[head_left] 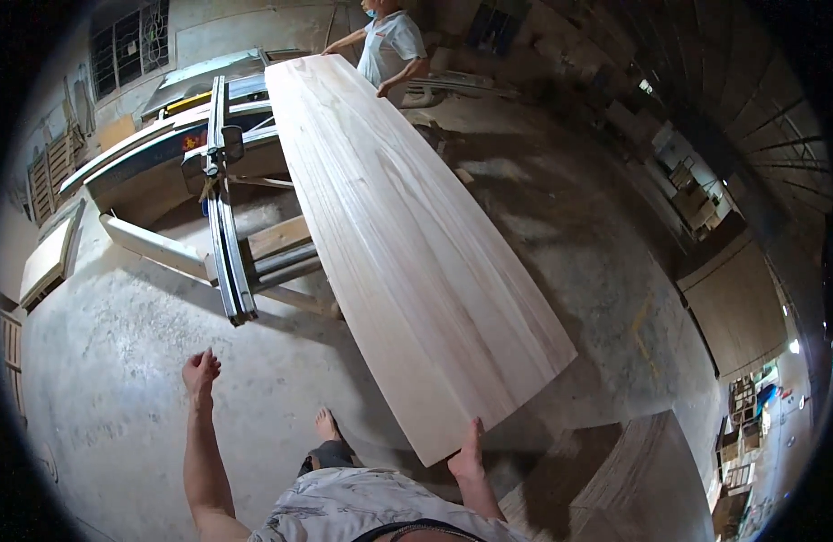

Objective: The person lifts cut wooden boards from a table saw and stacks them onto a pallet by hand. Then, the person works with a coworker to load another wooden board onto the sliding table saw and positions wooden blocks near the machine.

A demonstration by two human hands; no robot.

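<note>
A long, pale wooden panel (407, 244) stretches from my near right side up to the far end of the view. My right hand (468, 458) grips its near end, thumb lying up along the edge and fingers hidden beneath. At the far end, a person (394, 45) in a white shirt and a mask has both hands on the panel. My left hand (201, 372) hangs over the concrete floor, away from the panel, its fingers curled in with nothing visible in them. It is nearest the end of the metal rail.
Left of the panel stands a saw machine with a long metal rail (222, 217) and a pale beam (154, 246). Stacked boards (615, 483) lie at the lower right. A large brown sheet (737, 307) stands farther right. A flat board stack (51, 257) sits at far left.
</note>
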